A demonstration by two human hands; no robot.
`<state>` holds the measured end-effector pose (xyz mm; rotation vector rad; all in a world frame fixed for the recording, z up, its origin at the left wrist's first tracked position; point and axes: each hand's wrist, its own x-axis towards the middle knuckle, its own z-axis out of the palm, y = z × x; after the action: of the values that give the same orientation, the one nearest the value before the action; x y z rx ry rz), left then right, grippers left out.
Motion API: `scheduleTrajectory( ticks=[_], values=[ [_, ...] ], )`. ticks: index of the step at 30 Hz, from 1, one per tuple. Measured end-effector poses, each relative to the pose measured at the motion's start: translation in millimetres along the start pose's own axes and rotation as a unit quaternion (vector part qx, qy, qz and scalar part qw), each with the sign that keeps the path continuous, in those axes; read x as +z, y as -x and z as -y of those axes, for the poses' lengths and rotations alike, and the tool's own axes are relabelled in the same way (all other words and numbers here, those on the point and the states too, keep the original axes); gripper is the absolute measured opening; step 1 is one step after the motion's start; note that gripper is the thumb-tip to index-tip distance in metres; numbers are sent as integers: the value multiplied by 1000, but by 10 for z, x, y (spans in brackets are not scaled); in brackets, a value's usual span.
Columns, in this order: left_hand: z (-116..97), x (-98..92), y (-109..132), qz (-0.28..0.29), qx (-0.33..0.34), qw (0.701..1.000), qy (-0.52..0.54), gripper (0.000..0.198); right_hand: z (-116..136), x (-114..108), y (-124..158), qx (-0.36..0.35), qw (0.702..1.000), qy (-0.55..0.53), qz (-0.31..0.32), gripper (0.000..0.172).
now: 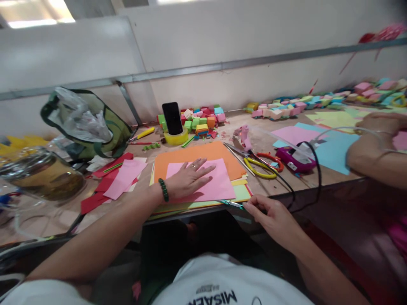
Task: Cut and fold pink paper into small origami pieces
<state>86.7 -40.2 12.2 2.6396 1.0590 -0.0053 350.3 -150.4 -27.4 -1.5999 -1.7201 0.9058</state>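
My left hand [187,180] lies flat with its fingers spread on a pink paper sheet [219,190]. That sheet rests on an orange sheet [203,149], with more yellow and green sheets stacked underneath. At the table's front edge, my right hand [270,216] is closed around the end of a slim green-and-silver tool [233,204]; its exact kind I cannot make out. The tool's tip reaches to the near edge of the pink sheet. Right of the stack lie scissors with yellow handles [260,168] and a pink glue gun [243,137].
Red and pink paper strips [122,180], a jar [41,173] and a green bag [92,123] stand to the left. Behind are a phone [172,117] on a tape roll [176,137] and paper blocks [200,120]. A purple cabled box [295,159] and another person's arm [378,156] occupy the right.
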Motion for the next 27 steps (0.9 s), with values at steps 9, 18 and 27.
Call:
scheduleTrajectory(
  ticks=[9,18,27],
  values=[
    [306,75,403,40,-34,998,-42,52,51,126,23,-15,1000,7,-16,34],
    [278,104,386,38,-39,998,-41,51,95,154,57,-31,999,17,-14,32],
    [242,84,394,38,-44,998,-36,51,157,253,12,-48,999,10,0,33]
  ],
)
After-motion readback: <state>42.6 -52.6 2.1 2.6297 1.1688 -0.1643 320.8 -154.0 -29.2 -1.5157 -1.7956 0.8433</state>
